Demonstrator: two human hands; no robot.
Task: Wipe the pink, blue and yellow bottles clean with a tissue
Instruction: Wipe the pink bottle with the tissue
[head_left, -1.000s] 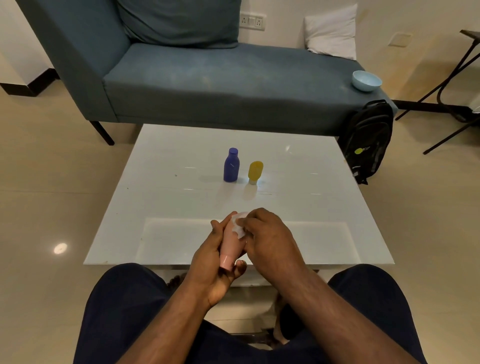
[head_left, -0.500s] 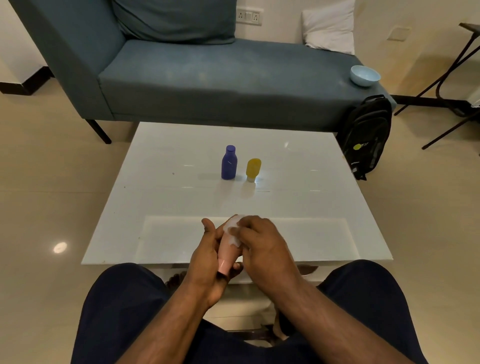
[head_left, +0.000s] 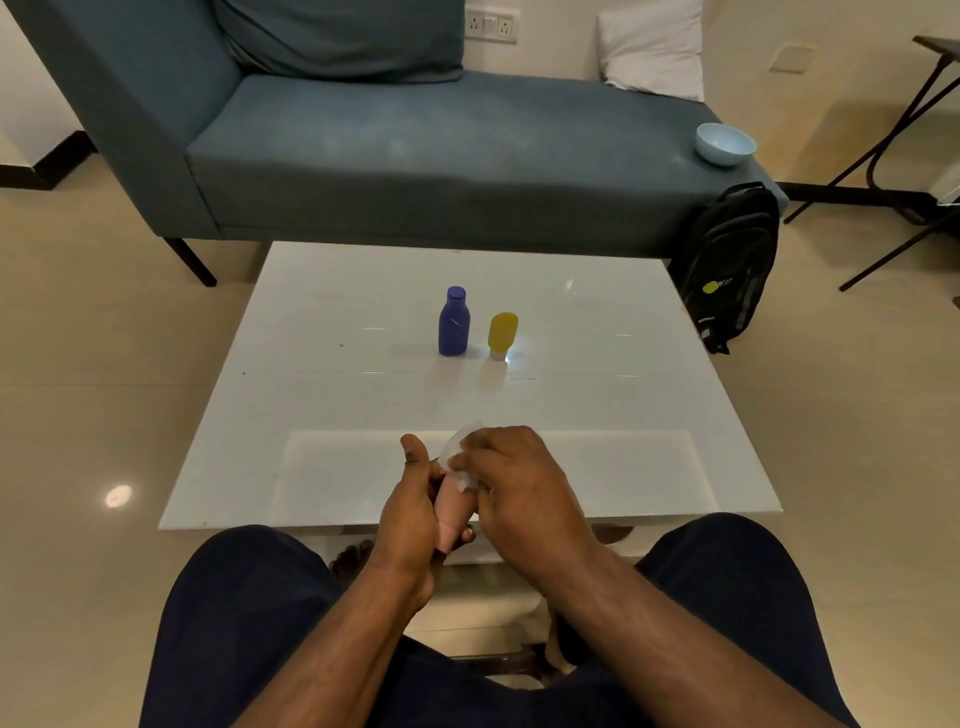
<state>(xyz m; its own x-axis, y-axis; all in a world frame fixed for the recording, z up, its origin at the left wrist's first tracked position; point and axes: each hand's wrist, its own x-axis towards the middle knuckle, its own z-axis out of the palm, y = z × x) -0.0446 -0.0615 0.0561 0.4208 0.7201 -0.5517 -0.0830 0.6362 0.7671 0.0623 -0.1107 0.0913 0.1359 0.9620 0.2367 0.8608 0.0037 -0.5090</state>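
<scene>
On the far left the sofa (head_left: 363, 150) runs along the wall, its teal seat stretching right behind the table (head_left: 322, 312). A cushion (head_left: 343, 36) leans at its back.

My left hand (head_left: 410, 514) is at the near edge of the table, over my knees. Its fingers are curled round the pink bottle (head_left: 451, 512), thumb straight up along the left side, fingertips showing under the lower end. The bottle tilts, its far end hidden under the tissue (head_left: 460, 457).

Farther off, about mid-table, the blue bottle (head_left: 454, 323) stands upright with its cap on. Just beside it on the right the yellow bottle (head_left: 502, 335) stands on its pale cap end, apart from the blue one by a small gap. Both are well apart from my hands.

My right hand (head_left: 519, 483) is pressed against the right side of the pink bottle, fingers bent and pinching the white tissue against the bottle's upper part. The tissue is crumpled; only a bit shows between my two hands.

To the far right a white pillow (head_left: 654, 49) lies on the sofa, with a pale bowl (head_left: 724, 143) on the seat's right end. A black backpack (head_left: 730, 265) leans on the floor beside the table's far right corner.
</scene>
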